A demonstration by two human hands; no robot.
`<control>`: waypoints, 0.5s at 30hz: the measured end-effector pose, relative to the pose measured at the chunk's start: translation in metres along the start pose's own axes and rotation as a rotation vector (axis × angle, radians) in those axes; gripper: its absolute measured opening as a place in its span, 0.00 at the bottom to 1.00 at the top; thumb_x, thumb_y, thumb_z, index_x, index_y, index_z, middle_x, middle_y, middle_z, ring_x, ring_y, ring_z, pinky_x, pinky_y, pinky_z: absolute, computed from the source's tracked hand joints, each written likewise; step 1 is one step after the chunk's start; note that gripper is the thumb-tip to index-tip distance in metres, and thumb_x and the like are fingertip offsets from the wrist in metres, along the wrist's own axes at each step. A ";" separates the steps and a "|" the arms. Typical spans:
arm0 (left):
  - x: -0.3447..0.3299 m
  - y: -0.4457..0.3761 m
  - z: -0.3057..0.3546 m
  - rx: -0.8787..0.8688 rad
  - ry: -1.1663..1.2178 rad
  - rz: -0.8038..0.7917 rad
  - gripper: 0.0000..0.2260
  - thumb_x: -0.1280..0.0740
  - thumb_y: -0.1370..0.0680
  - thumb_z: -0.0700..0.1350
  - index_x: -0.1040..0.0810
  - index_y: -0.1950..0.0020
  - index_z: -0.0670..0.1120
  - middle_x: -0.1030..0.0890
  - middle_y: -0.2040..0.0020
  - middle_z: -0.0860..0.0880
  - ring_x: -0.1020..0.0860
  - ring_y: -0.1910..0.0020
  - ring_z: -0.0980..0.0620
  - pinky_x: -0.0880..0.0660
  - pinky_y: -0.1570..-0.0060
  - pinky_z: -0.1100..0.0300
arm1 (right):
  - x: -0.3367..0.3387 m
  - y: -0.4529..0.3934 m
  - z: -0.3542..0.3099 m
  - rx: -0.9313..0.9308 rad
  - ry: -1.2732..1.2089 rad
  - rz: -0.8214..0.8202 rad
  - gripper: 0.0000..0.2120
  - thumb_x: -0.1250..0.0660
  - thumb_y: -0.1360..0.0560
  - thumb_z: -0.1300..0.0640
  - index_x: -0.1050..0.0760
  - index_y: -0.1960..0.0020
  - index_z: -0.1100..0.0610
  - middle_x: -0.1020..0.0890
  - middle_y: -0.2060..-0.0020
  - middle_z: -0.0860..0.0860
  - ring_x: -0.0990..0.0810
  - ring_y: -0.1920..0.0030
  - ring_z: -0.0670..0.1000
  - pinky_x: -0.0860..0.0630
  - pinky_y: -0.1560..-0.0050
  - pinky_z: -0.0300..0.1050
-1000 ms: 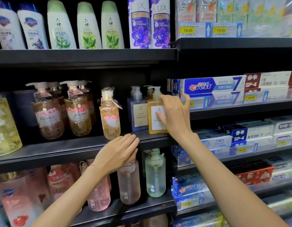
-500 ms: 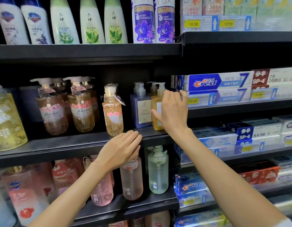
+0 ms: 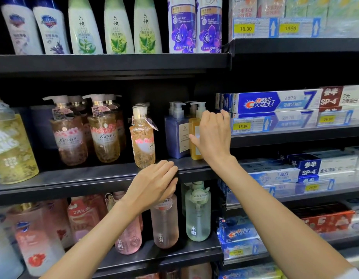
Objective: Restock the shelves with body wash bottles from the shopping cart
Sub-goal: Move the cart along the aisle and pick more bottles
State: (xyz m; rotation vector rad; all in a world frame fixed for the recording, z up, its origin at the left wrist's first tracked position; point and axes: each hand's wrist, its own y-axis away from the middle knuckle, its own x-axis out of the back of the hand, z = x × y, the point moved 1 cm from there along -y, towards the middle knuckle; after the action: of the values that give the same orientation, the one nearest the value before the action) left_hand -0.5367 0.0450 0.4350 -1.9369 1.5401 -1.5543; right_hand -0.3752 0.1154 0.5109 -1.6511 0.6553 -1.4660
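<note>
R grip [image 3: 211, 135] wraps the amber pump bottle [image 3: 193, 135] on the mid shelf [image 3: 74, 176]: thumb across the bottle's front label, fingers curled round its right side and over the shoulder, knuckles up near the pump head. Bottle stands upright, long axis vertical, pump on top w/ spout pointing left; base on the shelf at the far right end of the row, touching or just beside the lilac pump bottle [image 3: 176, 131] to its left. The label faces front, mostly hidden behind the hand.

L grip [image 3: 154, 186] rests lower, fingers straight and close together, relaxed, tips at the front lip of the mid shelf; holds nothing. It sits in front of the cap of a pale pink bottle [image 3: 164, 222] on the shelf below, next to a pale green bottle [image 3: 197, 214], both upright.

Left along the mid shelf: a peach-gold bottle [image 3: 143, 139] w/ hang tag near the edge, then Kustie pump bottles [image 3: 104, 135] standing further back. Crest toothpaste boxes [image 3: 273, 101] lie flat in the bay to the right, well apart from the bottle, w/ a yellow 15.00 price tag [image 3: 243, 126] below.
</note>
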 end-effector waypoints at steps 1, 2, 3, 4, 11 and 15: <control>0.002 -0.005 0.004 0.077 0.056 0.023 0.13 0.41 0.21 0.44 0.21 0.51 0.38 0.20 0.53 0.44 0.20 0.57 0.46 0.22 0.62 0.55 | 0.001 -0.002 0.001 0.009 0.008 -0.006 0.26 0.31 0.28 0.40 0.31 0.45 0.61 0.22 0.53 0.55 0.24 0.48 0.56 0.41 0.30 0.53; 0.004 -0.013 0.008 0.175 0.125 0.059 0.12 0.41 0.21 0.43 0.21 0.50 0.38 0.20 0.52 0.44 0.20 0.55 0.47 0.23 0.61 0.56 | 0.002 -0.004 0.003 0.010 0.016 -0.007 0.27 0.31 0.29 0.39 0.30 0.46 0.61 0.22 0.54 0.55 0.24 0.49 0.56 0.40 0.30 0.53; 0.005 -0.024 0.011 0.279 0.194 0.101 0.10 0.40 0.20 0.42 0.22 0.48 0.38 0.21 0.50 0.44 0.21 0.53 0.48 0.23 0.59 0.57 | 0.003 -0.006 0.006 0.006 0.024 -0.004 0.27 0.30 0.30 0.38 0.30 0.46 0.60 0.21 0.55 0.54 0.23 0.49 0.55 0.40 0.31 0.53; 0.005 -0.037 0.014 0.379 0.253 0.137 0.08 0.39 0.20 0.40 0.24 0.46 0.37 0.22 0.49 0.43 0.22 0.51 0.47 0.24 0.56 0.57 | 0.004 -0.008 0.010 0.000 0.036 -0.002 0.28 0.30 0.30 0.37 0.30 0.47 0.60 0.21 0.56 0.55 0.22 0.50 0.56 0.40 0.31 0.53; -0.016 -0.115 0.000 0.878 0.088 0.023 0.20 0.38 0.20 0.41 0.38 0.31 0.38 0.33 0.33 0.40 0.33 0.35 0.42 0.31 0.41 0.53 | 0.008 -0.020 0.022 0.090 0.103 -0.098 0.19 0.28 0.28 0.45 0.25 0.50 0.59 0.18 0.57 0.55 0.21 0.48 0.56 0.44 0.29 0.53; -0.024 -0.120 -0.013 0.977 0.145 -0.038 0.24 0.36 0.24 0.32 0.38 0.29 0.38 0.34 0.32 0.38 0.30 0.36 0.39 0.27 0.44 0.50 | 0.011 -0.021 0.025 0.147 0.098 -0.087 0.12 0.30 0.26 0.51 0.29 0.58 0.58 0.17 0.60 0.55 0.20 0.52 0.56 0.42 0.30 0.51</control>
State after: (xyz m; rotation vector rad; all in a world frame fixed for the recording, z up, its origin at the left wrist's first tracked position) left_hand -0.4760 0.1207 0.5102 -1.2929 0.5392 -1.9575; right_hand -0.3514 0.1236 0.5346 -1.5189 0.5217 -1.6264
